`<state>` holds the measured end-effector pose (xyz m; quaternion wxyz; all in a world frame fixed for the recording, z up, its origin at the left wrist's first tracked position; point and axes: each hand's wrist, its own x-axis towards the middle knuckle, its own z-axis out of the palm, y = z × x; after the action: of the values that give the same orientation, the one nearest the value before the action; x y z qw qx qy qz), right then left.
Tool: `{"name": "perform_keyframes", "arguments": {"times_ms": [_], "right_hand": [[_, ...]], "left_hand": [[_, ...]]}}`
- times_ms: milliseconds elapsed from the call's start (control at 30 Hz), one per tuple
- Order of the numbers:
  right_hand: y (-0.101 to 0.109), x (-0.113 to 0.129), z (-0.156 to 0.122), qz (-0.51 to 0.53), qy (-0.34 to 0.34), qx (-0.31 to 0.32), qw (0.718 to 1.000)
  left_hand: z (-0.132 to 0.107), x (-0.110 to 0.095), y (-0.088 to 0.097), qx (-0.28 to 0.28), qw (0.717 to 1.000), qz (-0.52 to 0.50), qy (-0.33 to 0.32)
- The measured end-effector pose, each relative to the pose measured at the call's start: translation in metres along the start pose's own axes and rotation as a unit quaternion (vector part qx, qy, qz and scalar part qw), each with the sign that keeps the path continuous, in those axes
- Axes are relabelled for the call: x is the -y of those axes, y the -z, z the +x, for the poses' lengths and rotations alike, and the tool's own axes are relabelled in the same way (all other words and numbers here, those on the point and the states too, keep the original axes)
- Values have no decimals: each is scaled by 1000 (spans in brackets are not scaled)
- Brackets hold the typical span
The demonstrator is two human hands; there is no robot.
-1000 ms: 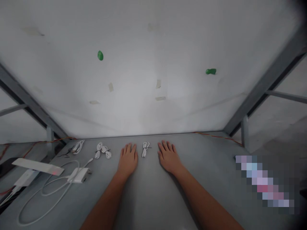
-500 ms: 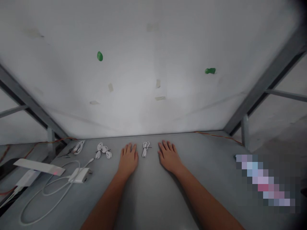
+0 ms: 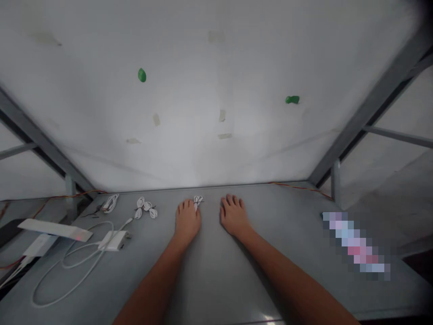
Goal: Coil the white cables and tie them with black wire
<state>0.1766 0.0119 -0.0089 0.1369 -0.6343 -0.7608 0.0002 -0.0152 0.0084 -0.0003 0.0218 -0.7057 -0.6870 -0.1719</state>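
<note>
Fingers (image 3: 185,208) of both hands lie spread and flat on the grey tabletop (image 3: 206,275), released, with no grip on anything. The left hand (image 3: 187,223) is the nearer one to a small tied bundle of white cable (image 3: 198,200), which sits just beyond its index fingertip and seems to touch it, though the contact is too small to be sure of. The right hand (image 3: 233,217) rests well apart from it, with the bundle between the two hands and closer to the left. The bundle's loops splay sideways at the far end, and a short tail points back toward the left fingers, so its long axis runs roughly away from the person, tipped slightly. Further left along the far edge lie a second tied white bundle (image 3: 145,208) and a third white coil (image 3: 111,203). Nearer the left side sit a white charger (image 3: 113,240) with a long looped white cable (image 3: 84,280), a flat white strip (image 3: 54,229) and a white box (image 3: 39,245). An orange wire (image 3: 301,187) runs along the far edge at right.
</note>
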Motion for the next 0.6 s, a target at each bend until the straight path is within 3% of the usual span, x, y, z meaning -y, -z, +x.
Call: {"name": "perform_keyframes", "arguments": {"times_ms": [167, 267, 333, 467, 600], "right_hand": [[-2, -6, 7, 46, -21, -11, 999], [-2, -13, 14, 134, -67, -35, 988], [-1, -18, 19, 232, -112, -54, 965], [1, -16, 20, 464, -146, -43, 873], [6, 5, 11, 650, -163, 86, 737]], "left_hand": [[12, 48, 23, -93, 985, 1, 142], [17, 73, 33, -152, 972, -37, 174], [18, 79, 36, -174, 964, -106, 169], [14, 62, 35, -139, 940, -277, 143], [0, 28, 30, -70, 942, -327, 18]]}}
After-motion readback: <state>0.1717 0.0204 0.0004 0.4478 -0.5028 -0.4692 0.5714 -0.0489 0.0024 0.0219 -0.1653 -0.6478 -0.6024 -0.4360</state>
